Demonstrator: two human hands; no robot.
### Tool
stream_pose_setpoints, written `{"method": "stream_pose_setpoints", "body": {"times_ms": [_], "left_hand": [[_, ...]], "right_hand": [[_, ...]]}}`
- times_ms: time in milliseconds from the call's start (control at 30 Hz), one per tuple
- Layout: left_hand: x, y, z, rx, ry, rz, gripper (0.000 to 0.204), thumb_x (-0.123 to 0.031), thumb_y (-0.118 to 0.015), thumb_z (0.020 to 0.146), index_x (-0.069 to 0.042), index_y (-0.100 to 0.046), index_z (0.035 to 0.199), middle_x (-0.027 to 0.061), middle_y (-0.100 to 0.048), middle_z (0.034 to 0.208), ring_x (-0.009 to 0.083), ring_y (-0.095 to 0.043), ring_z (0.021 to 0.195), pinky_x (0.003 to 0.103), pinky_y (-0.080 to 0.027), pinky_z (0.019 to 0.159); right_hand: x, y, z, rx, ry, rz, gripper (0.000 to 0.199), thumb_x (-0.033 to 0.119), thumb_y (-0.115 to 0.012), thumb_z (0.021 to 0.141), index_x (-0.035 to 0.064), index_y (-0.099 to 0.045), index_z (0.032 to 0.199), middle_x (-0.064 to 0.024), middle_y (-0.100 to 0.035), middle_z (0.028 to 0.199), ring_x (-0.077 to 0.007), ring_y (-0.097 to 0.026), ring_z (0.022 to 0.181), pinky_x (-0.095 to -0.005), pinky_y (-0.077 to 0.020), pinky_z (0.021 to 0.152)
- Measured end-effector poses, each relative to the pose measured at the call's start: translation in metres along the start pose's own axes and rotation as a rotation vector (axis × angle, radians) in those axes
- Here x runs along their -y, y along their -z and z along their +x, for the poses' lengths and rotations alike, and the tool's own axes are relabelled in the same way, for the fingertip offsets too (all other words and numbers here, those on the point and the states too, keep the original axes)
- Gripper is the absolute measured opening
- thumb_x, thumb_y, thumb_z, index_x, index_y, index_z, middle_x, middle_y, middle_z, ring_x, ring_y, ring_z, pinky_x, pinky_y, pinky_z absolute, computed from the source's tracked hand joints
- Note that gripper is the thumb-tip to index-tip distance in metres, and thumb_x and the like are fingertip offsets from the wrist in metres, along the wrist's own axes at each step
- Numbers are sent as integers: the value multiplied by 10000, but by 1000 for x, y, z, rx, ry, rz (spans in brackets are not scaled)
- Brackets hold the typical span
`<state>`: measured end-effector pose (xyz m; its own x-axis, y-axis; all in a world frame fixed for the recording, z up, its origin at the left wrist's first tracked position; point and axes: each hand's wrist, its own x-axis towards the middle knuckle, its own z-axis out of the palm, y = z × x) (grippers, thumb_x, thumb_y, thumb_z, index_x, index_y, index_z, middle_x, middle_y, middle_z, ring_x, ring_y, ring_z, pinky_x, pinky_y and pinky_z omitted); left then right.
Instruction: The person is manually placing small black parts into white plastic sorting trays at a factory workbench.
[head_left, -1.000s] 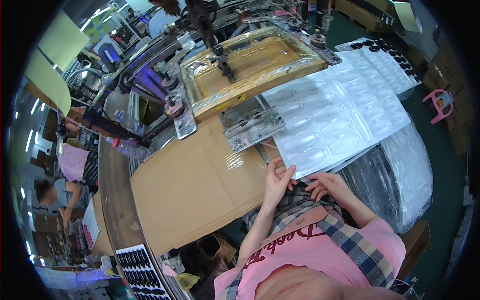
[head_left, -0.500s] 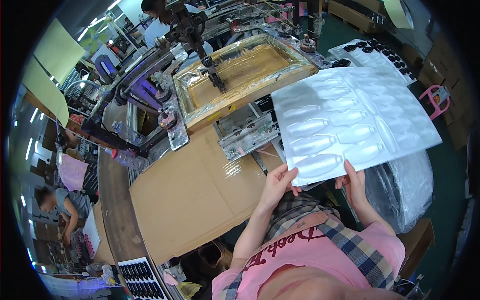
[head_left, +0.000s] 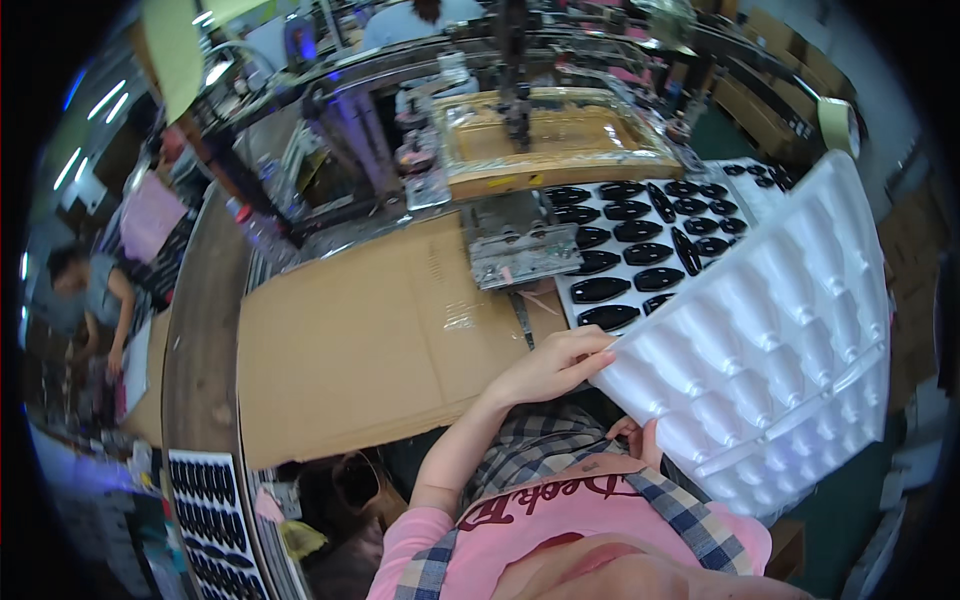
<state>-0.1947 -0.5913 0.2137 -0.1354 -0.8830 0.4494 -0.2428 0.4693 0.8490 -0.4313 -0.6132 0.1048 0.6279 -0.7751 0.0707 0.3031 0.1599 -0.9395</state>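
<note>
A thin white moulded plastic tray (head_left: 755, 355) with bottle-shaped pockets is lifted and tilted steeply on my right side. My left hand (head_left: 556, 366) pinches its left corner between thumb and fingers. Lower down, my right hand (head_left: 640, 440) grips the tray's near edge, partly hidden behind it. Beyond the lifted sheet lies another white tray (head_left: 610, 279), filled with rows of glossy black bottle-shaped pieces (head_left: 637, 231). The raised sheet covers the right part of that tray.
A wooden-framed printing screen (head_left: 560, 175) and a metal fixture (head_left: 515, 240) stand ahead. Flattened cardboard (head_left: 350, 340) covers the bench to the left. Another tray of black pieces (head_left: 215, 520) sits lower left. A person (head_left: 105, 300) works at far left.
The white tray has swung up and right from nearly flat to steeply tilted, uncovering the black pieces beneath. Both hands moved with it, and the view has turned.
</note>
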Motion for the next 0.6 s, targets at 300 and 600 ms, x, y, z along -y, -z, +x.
{"method": "stream_pose_setpoints", "body": {"times_ms": [300, 600], "left_hand": [[-15, 14, -189, -781, 446, 106, 422, -70, -618, 761, -10, -466, 1150, 86, -529, 1029, 177, -498, 975, 300, -405, 815], [-99, -23, -331, -2016, 859, 1699, 800, -264, -668, 744, 5, -193, 1329, 213, -270, 1332, 305, -301, 1208, 417, -217, 1014]], "right_hand": [[11, -58, 50, 775, -10, -665, 270, 206, -409, 889, -19, -542, 956, -137, -575, 880, -203, -542, 814, -290, -406, 768], [-31, -135, 76, 1249, 159, -611, 377, 237, -526, 768, -43, -520, 1022, -213, -550, 956, -303, -551, 832, -361, -425, 754]]}}
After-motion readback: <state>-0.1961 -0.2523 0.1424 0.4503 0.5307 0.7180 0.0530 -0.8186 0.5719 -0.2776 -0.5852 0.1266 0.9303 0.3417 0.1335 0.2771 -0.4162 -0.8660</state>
